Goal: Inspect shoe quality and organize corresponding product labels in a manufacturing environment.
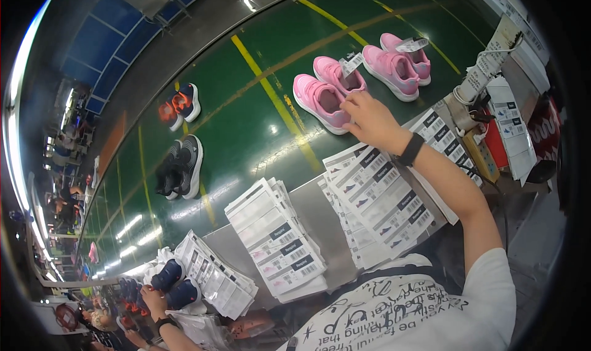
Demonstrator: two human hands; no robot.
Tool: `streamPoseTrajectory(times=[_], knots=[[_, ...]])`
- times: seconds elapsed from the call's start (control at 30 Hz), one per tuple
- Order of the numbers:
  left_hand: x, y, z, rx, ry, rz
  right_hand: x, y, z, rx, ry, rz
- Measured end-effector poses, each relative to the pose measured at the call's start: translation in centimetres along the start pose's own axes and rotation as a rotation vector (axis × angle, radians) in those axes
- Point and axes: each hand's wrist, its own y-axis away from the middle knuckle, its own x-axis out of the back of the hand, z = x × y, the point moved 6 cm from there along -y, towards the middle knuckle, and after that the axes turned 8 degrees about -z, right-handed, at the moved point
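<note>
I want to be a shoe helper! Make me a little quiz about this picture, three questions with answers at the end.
1. How many pink shoes stand near the person's right hand on the green table?
2. True or false: the right hand is touching a black shoe.
3. Fill in the colour: the band on the right wrist is ____.

Key:
1. Four.
2. False; it is at the heel of a pink shoe.
3. Black.
</note>
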Motion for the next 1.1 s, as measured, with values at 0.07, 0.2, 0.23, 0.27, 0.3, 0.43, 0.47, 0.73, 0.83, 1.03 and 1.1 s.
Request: streamPoseTrajectory(times=[0.07, 0.2, 0.23, 0.27, 0.3, 0.43, 0.47, 0.73, 0.83, 1.03, 1.1], knots=[[2.9, -1.1, 1.7, -0.094, 0.015, 0.048, 2.3, 2.1, -0.4, 0.01, -0.095, 0.057], [15.6, -1.5, 4.8, -0.168, 0.05, 0.451, 6.1, 5.7, -0.6, -0.03, -0.226, 0.136], [18.6, -1.5, 5.6, -0.128, 0.115, 0.532, 6.5, 6.4, -0.8, -0.07, -0.29, 0.118], [21.9, -0.9, 7.2, -0.084, 0.177, 0.601, 7.0, 7.0, -1.9, -0.086, -0.381, 0.088], [23.7, -1.1, 7.4, -0.163, 0.475, 0.573, 7.6, 7.8, -3.4, -0.104, -0.471, 0.058], [28.8, 4.4, 20.0, -0.261, 0.923, 0.455, 7.8, 11.5, -11.7, 0.072, -0.911, -0.234], [28.4, 6.2, 25.0, -0.296, 1.064, 0.357, 8.1, 12.2, -14.2, 0.141, -1.044, -0.28], [24.7, 18.7, 57.2, -0.701, 1.229, -0.233, 2.2, 19.8, -8.3, -0.432, -0.856, -0.061], [25.2, 18.9, 56.8, -0.881, 1.115, -0.124, 2.2, 22.9, -5.2, -0.453, -0.468, -0.186], [28.8, 17.3, 58.8, -1.038, 0.978, 0.246, 5.7, 21.4, -6.3, -0.041, -0.209, 0.063], [28.5, 17.4, 60.5, -1.224, 1.025, 0.178, 6.3, 19.8, -7.1, 0.092, -0.136, 0.089]])
